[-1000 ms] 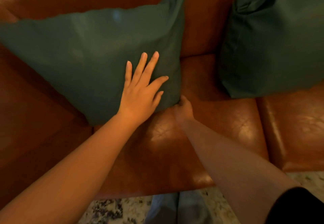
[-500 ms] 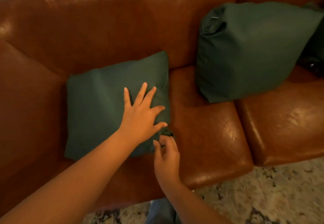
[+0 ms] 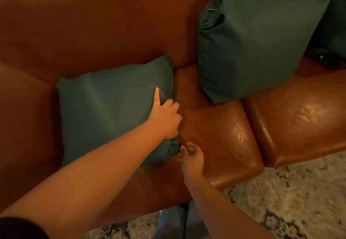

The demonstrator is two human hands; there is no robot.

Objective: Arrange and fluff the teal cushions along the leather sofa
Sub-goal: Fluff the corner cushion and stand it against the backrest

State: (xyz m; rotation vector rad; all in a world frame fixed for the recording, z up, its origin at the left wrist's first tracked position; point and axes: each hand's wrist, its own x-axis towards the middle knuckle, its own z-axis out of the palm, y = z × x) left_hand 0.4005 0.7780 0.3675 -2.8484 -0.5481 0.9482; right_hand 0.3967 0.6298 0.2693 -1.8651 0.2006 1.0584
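Observation:
A teal cushion (image 3: pixel 108 111) leans in the left corner of the brown leather sofa (image 3: pixel 221 130). My left hand (image 3: pixel 165 117) is on its right edge, fingers curled around the edge and the index finger stretched out over the fabric. My right hand (image 3: pixel 191 156) is at the cushion's lower right corner with its fingertips loosely curled against it. Blur hides whether it pinches the fabric. A second, fuller teal cushion (image 3: pixel 252 48) stands upright against the backrest further right. A third teal cushion (image 3: pixel 335 23) shows partly at the far right edge.
A small dark object (image 3: pixel 322 57) lies on the seat by the third cushion. A bare stretch of seat separates the first two cushions. A pale speckled rug (image 3: pixel 280 201) covers the floor in front of the sofa, and my legs (image 3: pixel 177 222) are near its front edge.
The view has pulled back from the sofa. My left hand went from lying flat on the cushion's face to curling around its right edge. My right hand stays at the lower right corner.

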